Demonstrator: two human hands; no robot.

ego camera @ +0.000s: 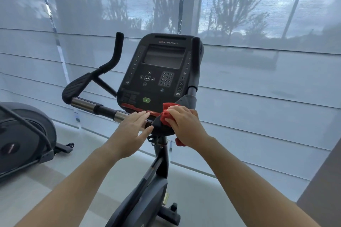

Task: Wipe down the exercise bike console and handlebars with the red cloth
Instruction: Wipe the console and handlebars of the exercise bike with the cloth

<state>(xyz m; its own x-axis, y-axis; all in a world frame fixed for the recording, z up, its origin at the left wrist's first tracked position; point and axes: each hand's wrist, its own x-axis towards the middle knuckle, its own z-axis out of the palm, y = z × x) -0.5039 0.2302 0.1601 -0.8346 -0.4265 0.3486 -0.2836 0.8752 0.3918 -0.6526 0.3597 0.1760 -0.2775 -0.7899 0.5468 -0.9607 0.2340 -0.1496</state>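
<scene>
right hand [184,122] sits on top of the red cloth [168,107], fingers curled over it, cloth bunched under the palm. it presses the cloth onto the black hub just under the bottom edge of the console [158,72], right of centre. top of the cloth touches the console's lower right corner. a small red tail pokes out below the right wrist, near the post [161,155].

left hand [132,130] holds nothing. fingers straight and together, palm down, laid over the handlebar [103,108] where the chrome sleeve ends. fingertips reach the red strip along the console's foot, thumb points toward the hub. can't tell if the palm bears on the bar or only skims it.

hands are near each other, not touching, hub between them.

console: screen dark, keypad and arrow keys mid-face, green button [146,100] low down, "star trac" on top. left grip [118,51] curves up beside the console, elbow pad below it. right grip [195,61] stands upright just behind the console's right edge.

another machine [24,134] sits on the floor off to the left, well apart. sheer blinds [267,83] cover the window behind the bike, trees showing through.
</scene>
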